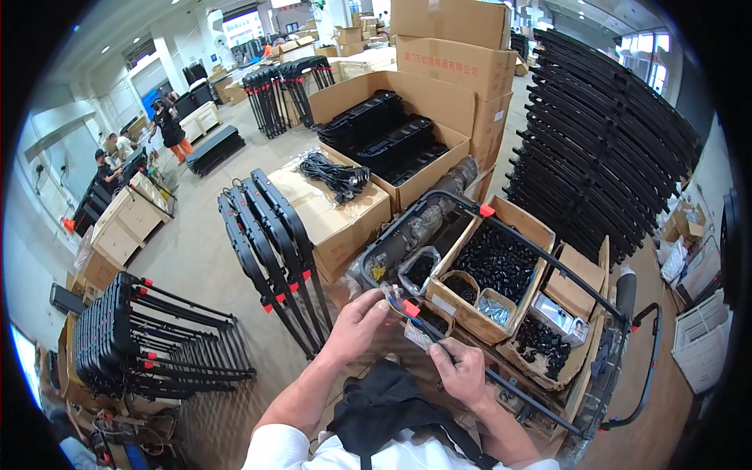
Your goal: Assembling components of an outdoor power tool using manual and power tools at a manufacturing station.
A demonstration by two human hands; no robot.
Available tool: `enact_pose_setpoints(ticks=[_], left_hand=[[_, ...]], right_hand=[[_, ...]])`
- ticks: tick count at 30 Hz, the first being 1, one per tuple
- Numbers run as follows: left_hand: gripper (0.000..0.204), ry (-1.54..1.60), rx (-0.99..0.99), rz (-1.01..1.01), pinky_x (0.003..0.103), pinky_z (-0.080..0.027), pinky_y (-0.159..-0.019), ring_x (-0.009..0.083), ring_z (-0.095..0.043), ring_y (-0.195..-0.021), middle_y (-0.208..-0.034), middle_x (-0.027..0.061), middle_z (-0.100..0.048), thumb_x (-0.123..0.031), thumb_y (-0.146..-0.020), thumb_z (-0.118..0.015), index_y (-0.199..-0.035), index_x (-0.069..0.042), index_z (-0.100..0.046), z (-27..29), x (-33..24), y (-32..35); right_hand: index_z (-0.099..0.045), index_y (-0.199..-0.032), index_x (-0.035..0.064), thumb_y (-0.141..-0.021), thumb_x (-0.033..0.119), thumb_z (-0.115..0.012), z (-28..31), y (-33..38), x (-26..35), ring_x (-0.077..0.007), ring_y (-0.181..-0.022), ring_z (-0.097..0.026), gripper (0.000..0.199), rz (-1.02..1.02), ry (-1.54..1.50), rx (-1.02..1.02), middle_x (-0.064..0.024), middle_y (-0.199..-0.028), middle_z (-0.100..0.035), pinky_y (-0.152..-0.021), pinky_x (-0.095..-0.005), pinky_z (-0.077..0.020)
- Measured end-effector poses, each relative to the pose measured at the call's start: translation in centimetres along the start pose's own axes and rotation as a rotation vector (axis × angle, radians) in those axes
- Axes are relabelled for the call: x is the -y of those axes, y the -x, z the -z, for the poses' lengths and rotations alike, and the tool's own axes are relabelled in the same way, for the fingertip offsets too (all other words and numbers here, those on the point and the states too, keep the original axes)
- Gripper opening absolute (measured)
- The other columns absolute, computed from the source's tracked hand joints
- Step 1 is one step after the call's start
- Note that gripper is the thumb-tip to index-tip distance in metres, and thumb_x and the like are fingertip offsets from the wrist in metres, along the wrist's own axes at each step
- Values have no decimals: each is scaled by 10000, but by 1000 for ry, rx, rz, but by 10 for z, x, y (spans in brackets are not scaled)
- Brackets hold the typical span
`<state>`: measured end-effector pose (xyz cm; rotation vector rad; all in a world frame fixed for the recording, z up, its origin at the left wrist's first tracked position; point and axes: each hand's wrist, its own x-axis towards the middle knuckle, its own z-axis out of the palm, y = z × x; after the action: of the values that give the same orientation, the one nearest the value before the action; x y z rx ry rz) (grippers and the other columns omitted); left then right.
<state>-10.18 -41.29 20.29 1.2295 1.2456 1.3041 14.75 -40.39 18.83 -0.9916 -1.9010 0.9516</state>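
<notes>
Head view: one frame [548, 259] spans the box [471, 320], probably bringing its wires [394, 302] within reach. Left of the box, the left grip [356, 323] pinches them; on its near side, the right grip [460, 372] clamps the frame, likely steadying it. One screw pile [495, 309] sits inside.

The floor [200, 227] is grey, the pillar [167, 53] white — bright windows [244, 30] far back.

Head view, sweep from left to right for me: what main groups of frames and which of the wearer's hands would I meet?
Lower-left row of black frames → smaller group of upright black frames → left hand → right hand → tall stack of black frames.
</notes>
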Motion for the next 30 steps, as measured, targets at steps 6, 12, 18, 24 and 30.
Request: enact_pose_setpoints(ticks=[6, 12, 18, 24, 30], left_hand=[[323, 319, -54, 251, 330, -570, -919, 177, -716, -1040, -1166, 98, -747, -237, -1111, -570, -1347, -27, -633, -1, 18, 5], [378, 655, 25, 280, 422, -594, -977, 290, -711, -1155, -1350, 181, -671, -155, -1096, -550, -1444, -11, -519, 4, 46, 1], [320, 741, -27, 399, 423, -621, -947, 330, -705, -1198, -1381, 200, -661, -101, -1064, -553, -1373, -32, -593, 29, 88, -20], [311, -122, -53, 76, 451, -382, -1209, 327, -489, -1451, -1517, 131, -572, -115, -1067, -533, -1300, -64, -733, 74, 133, -40], [316, 81, 87, 182, 412, -385, -1190, 300, -541, -1411, -1310, 113, -725, -249, -1086, -611, -1304, -60, -740, 110, 141, -60]], right_hand=[[-746, -953, 11, -1000, 208, -701, -26, 11, -16, -351, -707, -712, 207, -18, 46, 57, -176, -784, -710, -638, -415, -533], [-751, -984, -2, -1025, 230, -666, -53, 17, -46, -251, -670, -681, 250, -171, -110, 49, -168, -782, -709, -649, -375, -525], [-752, -986, -3, -1035, 259, -649, -82, -3, -50, -242, -677, -672, 286, -224, -115, 51, -160, -801, -720, -657, -366, -523], [-750, -982, 7, -1042, 314, -623, -113, -28, -53, -231, -720, -683, 338, -367, -40, 153, -147, -826, -734, -685, -366, -525], [-731, -941, 35, -1067, 378, -610, -147, -38, -91, -74, -605, -489, 384, -605, -272, 271, 30, -699, -567, -557, -274, -396]])
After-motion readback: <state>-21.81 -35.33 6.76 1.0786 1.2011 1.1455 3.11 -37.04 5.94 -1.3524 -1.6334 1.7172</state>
